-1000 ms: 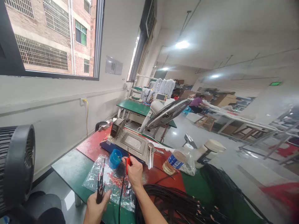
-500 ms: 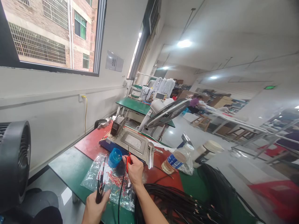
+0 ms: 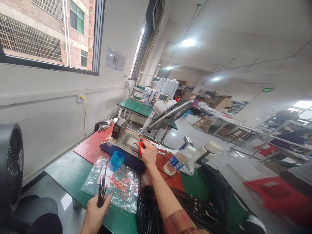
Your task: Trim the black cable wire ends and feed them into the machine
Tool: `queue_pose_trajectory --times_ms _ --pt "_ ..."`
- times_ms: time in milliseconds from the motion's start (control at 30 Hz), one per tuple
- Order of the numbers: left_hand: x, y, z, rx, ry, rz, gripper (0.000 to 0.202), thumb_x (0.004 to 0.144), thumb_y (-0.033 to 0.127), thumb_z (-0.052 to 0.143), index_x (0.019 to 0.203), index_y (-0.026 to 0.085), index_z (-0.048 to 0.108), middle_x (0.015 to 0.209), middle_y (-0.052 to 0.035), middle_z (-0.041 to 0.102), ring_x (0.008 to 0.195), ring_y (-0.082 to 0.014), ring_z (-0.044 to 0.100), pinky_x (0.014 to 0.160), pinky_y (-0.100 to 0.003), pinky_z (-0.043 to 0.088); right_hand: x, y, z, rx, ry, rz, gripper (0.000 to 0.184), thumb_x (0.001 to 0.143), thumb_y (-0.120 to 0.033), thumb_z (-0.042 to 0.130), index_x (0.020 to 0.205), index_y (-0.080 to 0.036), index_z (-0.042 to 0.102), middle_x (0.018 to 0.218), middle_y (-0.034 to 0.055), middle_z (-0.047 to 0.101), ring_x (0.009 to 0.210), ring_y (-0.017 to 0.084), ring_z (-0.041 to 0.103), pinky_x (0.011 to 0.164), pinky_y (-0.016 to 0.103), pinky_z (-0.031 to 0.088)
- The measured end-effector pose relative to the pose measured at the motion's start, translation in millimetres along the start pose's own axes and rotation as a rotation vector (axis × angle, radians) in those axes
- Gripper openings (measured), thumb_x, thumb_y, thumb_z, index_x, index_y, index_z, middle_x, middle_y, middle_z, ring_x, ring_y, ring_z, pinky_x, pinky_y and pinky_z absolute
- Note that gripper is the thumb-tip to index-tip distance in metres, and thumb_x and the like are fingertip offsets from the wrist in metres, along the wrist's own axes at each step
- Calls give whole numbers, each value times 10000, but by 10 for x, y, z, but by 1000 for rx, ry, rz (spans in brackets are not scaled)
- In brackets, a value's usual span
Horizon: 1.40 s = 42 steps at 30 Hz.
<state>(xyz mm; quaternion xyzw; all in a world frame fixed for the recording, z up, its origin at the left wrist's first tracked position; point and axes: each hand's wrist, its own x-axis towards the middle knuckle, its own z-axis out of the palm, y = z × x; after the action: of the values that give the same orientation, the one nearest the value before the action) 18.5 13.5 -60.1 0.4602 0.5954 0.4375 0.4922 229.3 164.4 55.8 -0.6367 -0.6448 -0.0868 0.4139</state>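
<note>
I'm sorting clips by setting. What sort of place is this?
Most likely a small cable-assembly workshop. A heap of black cables lies on the green-and-red workbench, a metal bench machine stands on it, and more worktables run down the long hall.

Left hand sits low and close to the body, fingers curled shut in a grip, thumb on top. Right arm stretches far forward, forearm straight, right hand closed in a pinch, knuckles up, wrist level.
</note>
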Motion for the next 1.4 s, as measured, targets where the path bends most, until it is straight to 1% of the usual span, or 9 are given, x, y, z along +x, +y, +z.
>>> queue_pose_trajectory --times_ms 100,267,533,733,933,1067,1200,1400 --pt "3 -16 0 -2 2 7 504 658 665 571 484 213 434 427 50 341 446 -136 319 460 -257 257 -6 -3 32 -10 -6 -21 496 839 -547 411 520 -175 490 522 -4 513 503 105 393 512 227 229" --pt "4 -15 1 15 4 6 507 659 661 572 475 220 401 429 50 339 450 -137 324 463 -256 260 -1 -3 70 -42 -9 -11 509 847 -548 371 518 -182 497 522 3 519 496 111 388 508 237 211" --pt "4 3 18 -6 18 0 508 647 671 574 490 215 416 431 55 333 443 -131 310 455 -256 250 -2 13 86 -76 -18 8 514 837 -568 389 533 -180 535 528 4 526 499 113 396 504 239 196" --pt "3 29 18 -12 27 -15 523 623 691 581 484 212 423 421 54 343 432 -126 309 441 -253 247 5 8 90 -83 -24 2 507 839 -558 387 529 -183 533 532 7 535 502 115 402 506 234 202" --pt "13 -28 11 3 13 10 508 656 661 577 486 205 432 429 56 338 434 -120 310 440 -248 249 7 8 90 -91 -18 -3 503 843 -546 384 526 -183 528 531 8 534 502 115 396 504 237 195" --pt "0 8 -1 8 4 3 506 657 666 570 493 205 445 430 53 343 439 -126 314 449 -254 255 10 4 81 -89 -16 -8 505 843 -549 387 520 -181 513 526 4 525 499 113 388 503 237 191" --pt "-11 58 -3 4 7 -7 528 626 696 572 473 212 427 418 50 338 437 -131 313 452 -254 262 10 9 82 -89 -9 -19 518 849 -554 379 512 -181 503 523 0 518 494 109 388 501 237 191" --pt "6 18 8 8 11 12 517 649 671 571 469 225 382 423 51 337 441 -132 319 453 -253 265 11 24 104 -100 -1 -36 524 851 -562 373 525 -181 527 522 2 519 491 110 390 502 239 193"
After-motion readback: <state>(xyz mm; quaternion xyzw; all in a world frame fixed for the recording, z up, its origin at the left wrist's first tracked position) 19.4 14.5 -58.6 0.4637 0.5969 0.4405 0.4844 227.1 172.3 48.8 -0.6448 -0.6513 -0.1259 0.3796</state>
